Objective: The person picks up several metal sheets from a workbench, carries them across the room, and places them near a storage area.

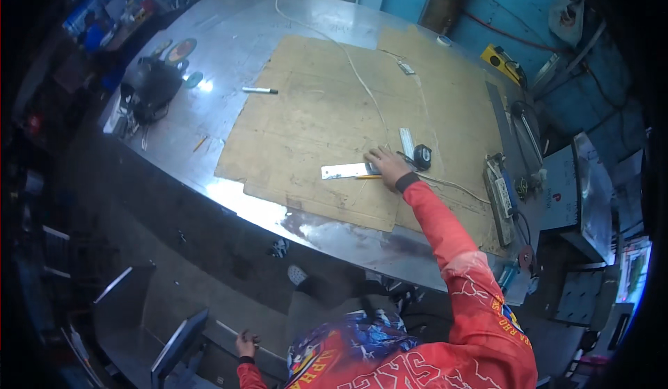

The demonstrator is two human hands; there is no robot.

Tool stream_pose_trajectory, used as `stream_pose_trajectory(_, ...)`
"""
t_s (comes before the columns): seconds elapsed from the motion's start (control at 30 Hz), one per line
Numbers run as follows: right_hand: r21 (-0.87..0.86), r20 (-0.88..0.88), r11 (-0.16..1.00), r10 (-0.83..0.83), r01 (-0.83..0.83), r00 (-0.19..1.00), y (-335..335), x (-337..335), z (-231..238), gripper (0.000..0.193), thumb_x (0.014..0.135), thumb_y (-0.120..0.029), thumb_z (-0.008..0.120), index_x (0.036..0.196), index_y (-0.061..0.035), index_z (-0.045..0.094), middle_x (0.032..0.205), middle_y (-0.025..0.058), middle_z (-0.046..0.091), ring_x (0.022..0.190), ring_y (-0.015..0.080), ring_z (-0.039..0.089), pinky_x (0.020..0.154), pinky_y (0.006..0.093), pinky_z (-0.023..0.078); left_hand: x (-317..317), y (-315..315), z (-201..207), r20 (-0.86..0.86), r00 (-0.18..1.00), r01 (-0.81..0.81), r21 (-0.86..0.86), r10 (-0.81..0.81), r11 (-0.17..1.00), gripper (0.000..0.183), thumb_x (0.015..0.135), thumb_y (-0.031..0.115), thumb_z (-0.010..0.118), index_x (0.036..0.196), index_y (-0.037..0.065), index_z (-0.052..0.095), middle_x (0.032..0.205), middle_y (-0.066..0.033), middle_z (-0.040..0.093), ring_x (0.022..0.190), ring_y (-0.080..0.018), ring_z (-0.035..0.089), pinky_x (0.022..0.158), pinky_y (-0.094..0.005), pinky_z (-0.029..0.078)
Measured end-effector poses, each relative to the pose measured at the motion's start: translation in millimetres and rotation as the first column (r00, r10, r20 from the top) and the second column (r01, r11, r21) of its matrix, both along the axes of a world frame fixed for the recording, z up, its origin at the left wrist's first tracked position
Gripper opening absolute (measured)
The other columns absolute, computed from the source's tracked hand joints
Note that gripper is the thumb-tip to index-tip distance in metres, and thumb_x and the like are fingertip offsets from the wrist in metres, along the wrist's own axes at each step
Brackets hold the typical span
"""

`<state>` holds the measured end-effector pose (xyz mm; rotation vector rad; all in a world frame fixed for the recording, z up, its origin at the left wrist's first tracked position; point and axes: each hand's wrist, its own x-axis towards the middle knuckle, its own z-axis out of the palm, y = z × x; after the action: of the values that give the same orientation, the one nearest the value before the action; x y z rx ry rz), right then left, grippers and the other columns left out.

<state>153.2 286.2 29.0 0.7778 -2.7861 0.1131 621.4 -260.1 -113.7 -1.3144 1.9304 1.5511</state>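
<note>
My right hand reaches onto the cardboard sheet, its fingers bent over the inner end of a flat silver metal strip. A yellow pencil lies along the strip's near edge. Just beyond the wrist are a black tape measure and a second short silver strip; whether the two strips join is hidden by the hand. Low beside my body, off the table, hangs my left hand with its fingers curled. Something small and dark shows at its fingertips, too small to name.
Cardboard covers much of the metal table. A marker lies at its left edge, near a dark helmet-like object. A white cable crosses it. A power strip lies at the right, a yellow box behind.
</note>
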Motion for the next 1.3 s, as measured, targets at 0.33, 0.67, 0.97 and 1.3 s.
stream_pose_trajectory(0.33,0.084,0.246,0.987,-0.156,0.139,0.957,-26,28,16,0.044,0.069,-0.016,0.065,0.109,-0.0059,0.052,0.099,0.0147,0.054,0.095,0.032,0.057,0.08,0.0402,0.048,128,-77,-62,0.266,0.949,-0.111,-0.23,0.172,0.967,0.028,0.088,0.003,0.046,0.116,0.001,0.052,0.081,-0.0144,0.064,0.068,-0.0249,0.067,0.059,-0.0375,0.055)
stream_pose_trajectory(0.67,-0.851,0.088,0.463,-0.336,0.246,0.938,13,2,109,0.029,0.085,-0.003,0.044,0.111,-0.0046,0.054,0.074,0.0122,0.046,0.066,0.0223,0.054,0.059,0.0361,0.042,-231,131,111,-0.494,0.552,0.313,-0.624,-0.672,0.716,0.021,0.087,0.008,0.056,0.105,-0.001,0.062,0.098,-0.0194,0.064,0.089,-0.0369,0.062,0.079,-0.0387,0.049)
stream_pose_trajectory(0.97,-0.597,0.38,0.466,-0.552,0.653,0.742,220,79,130,0.036,0.087,-0.033,0.054,0.087,0.0005,0.067,0.074,0.0152,0.066,0.074,0.0265,0.065,0.069,0.0349,0.049,-359,347,120,-0.183,0.267,0.239,-0.938,-0.946,0.249,0.057,0.077,0.022,0.068,0.124,-0.004,0.048,0.127,-0.0257,0.047,0.117,-0.0416,0.044,0.101,-0.0468,0.036)
stream_pose_trajectory(1.3,-0.515,0.85,-0.139,-0.206,0.846,0.484,453,147,159,0.033,0.089,-0.036,0.06,0.098,-0.0039,0.062,0.058,-0.005,0.037,0.041,0.0032,0.03,0.036,0.0232,0.023,-383,356,103,0.149,0.19,0.277,-0.956,-0.971,-0.092,0.014,0.082,0.012,0.06,0.086,0.001,0.053,0.086,-0.0182,0.057,0.081,-0.0374,0.054,0.073,-0.0452,0.046)
